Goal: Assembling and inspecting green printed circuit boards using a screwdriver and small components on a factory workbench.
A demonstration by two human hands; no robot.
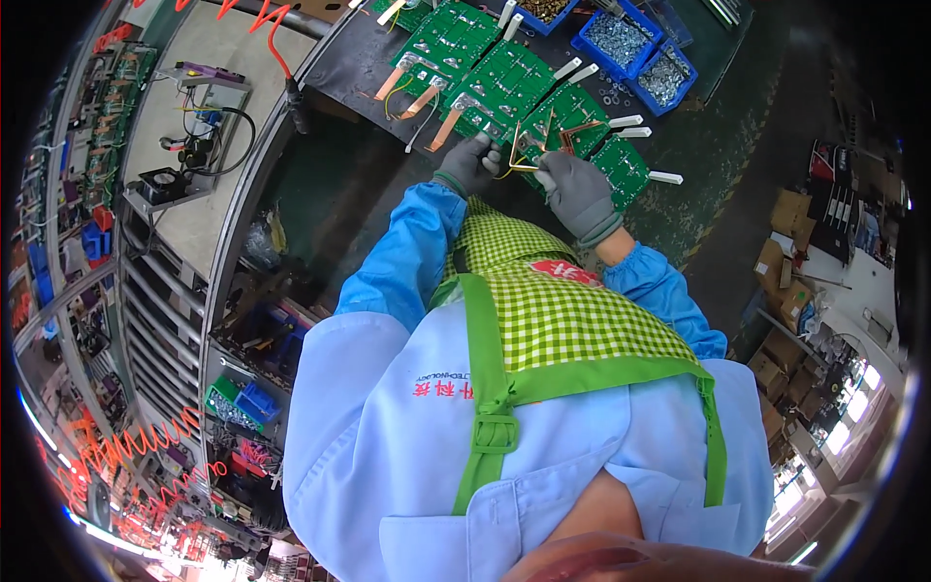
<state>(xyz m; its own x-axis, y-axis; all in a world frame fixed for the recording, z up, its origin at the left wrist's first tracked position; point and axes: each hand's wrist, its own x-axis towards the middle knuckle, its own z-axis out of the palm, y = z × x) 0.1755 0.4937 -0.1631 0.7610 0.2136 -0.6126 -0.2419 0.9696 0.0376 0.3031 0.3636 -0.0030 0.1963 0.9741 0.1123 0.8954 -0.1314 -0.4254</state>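
Several green circuit boards [505, 82] lie in a row on the dark bench, with flat copper strips [445, 129] at their near edges and white posts [666, 177] along the right. My right hand [579, 197], in a grey glove, is closed, its thumb and fingers pinching the end of a bent copper strip [525, 168] over the near edge of a board. Just left of it, my gloved left hand [470, 164] has its fingers drawn together at the board edge. What they hold, if anything, is too small to make out. A thin yellow wire [503, 177] shows between the hands.
Blue bins [618, 40] of small metal hardware stand at the far right of the bench, with loose washers [614, 94] beside them. A red coiled hose [274, 48] hangs at the upper left. Left of me, a metal stand holds a small black fan [161, 184].
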